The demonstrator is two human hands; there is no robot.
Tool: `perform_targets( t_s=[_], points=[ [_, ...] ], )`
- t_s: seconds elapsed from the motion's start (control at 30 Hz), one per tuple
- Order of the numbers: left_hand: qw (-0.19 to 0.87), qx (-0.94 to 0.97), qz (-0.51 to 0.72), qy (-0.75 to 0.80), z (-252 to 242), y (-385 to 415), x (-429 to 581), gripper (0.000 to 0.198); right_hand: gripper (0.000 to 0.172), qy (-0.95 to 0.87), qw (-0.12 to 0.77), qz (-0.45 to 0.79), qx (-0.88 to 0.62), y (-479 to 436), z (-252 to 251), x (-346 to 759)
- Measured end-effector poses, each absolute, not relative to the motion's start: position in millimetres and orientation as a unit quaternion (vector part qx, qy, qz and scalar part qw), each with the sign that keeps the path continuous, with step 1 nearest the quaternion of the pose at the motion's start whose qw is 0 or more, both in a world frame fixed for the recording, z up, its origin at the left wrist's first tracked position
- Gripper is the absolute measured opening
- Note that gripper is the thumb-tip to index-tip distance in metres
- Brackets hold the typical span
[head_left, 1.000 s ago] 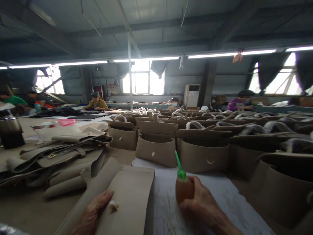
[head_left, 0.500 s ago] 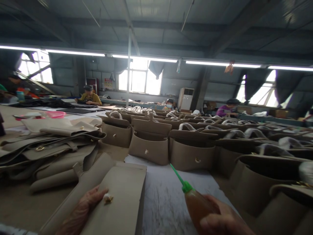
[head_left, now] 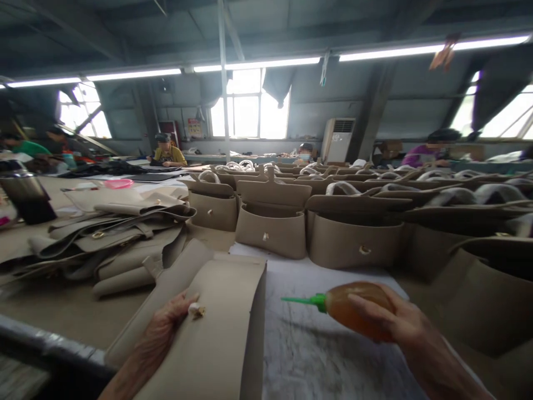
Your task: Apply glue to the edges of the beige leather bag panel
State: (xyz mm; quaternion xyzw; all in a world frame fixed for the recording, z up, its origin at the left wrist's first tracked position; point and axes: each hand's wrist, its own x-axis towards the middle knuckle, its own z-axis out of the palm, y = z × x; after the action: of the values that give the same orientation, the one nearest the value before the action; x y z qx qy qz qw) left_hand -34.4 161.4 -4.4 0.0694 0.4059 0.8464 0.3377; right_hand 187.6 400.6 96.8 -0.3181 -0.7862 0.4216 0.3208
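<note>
My left hand (head_left: 160,330) grips a taupe handbag body (head_left: 222,328) by its left side, thumb and fingers closed beside a gold clasp (head_left: 197,311) with white wrapping on it. The bag leans over the table edge, its front panel facing up and its flap to the left. In my right hand (head_left: 410,328) is a squeeze bottle (head_left: 347,303) of amber liquid. It lies nearly level, and its thin green nozzle (head_left: 297,300) points left toward the bag, apart from it, above a stained white sheet (head_left: 291,355).
Rows of taupe handbags (head_left: 272,228) stand behind and to the right. Flat bag pieces (head_left: 108,244) are piled at the left, near a dark flask (head_left: 27,191) and a pink dish (head_left: 119,183). Several people sit at farther tables, one in a yellow top (head_left: 172,155).
The bottle has turned from nozzle up and leftward to nearly level, nozzle now pointing left. My left hand keeps its hold on the bag. The camera view has tilted downward and shifted.
</note>
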Motion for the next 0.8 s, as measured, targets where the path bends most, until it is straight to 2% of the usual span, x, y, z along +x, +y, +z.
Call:
perform_targets(
  t_s=[0.1,0.27,0.4,0.6,0.8],
  points=[
    [0.334,0.042,0.848,0.408,0,162,-32,0.058,0.065,-0.783,0.332,0.409,-0.330,396,98,172],
    [0.321,0.006,0.861,0.394,-3,165,-34,0.049,0.053,-0.797,0.336,0.387,-0.321,398,103,153],
    [0.332,0.010,0.856,0.396,-12,163,-39,0.050,0.048,-0.806,0.338,0.367,-0.318,407,101,143],
    [0.314,0.026,0.863,0.395,-12,161,-35,0.032,0.047,-0.814,0.342,0.360,-0.300,408,98,132],
    [0.331,0.025,0.854,0.400,-16,160,-37,0.040,0.042,-0.827,0.378,0.312,-0.275,405,96,123]
  ],
)
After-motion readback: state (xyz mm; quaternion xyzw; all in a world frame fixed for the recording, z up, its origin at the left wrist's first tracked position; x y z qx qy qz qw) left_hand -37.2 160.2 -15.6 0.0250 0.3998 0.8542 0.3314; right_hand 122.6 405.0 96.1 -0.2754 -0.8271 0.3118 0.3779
